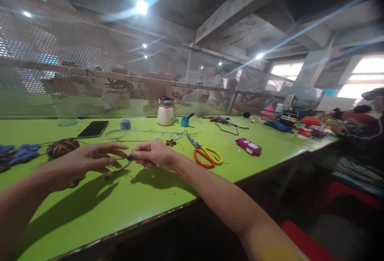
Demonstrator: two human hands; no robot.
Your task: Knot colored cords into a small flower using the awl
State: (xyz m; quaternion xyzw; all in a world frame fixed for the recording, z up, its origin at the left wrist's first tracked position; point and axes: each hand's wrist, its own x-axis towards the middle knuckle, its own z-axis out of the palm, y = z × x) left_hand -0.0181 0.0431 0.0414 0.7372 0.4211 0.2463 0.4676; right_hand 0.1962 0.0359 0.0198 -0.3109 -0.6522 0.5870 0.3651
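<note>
Over the green table, my right hand [153,154] pinches a small dark knotted piece of cord [130,157] with specks of red and blue. Dark strands run from it toward my left hand [93,158], whose fingers are stretched out and spread, slightly blurred. Whether a strand touches those fingers is hard to make out. Just behind my left hand lies an orange-and-black bundle of cord [62,147], with blue yarn bundles [24,153] beside it. A small dark and red knotted flower [171,143] rests beyond my right hand. Scissors [207,154] with red and yellow handles lie right of it.
At the back stand a white jar [165,113], a blue pot [185,122] and a clear cup [67,113]. A phone [93,129] and a magenta packet [249,147] lie on the table [144,201]. Perforated mesh [120,81] rises behind. Another person [360,117] sits far right.
</note>
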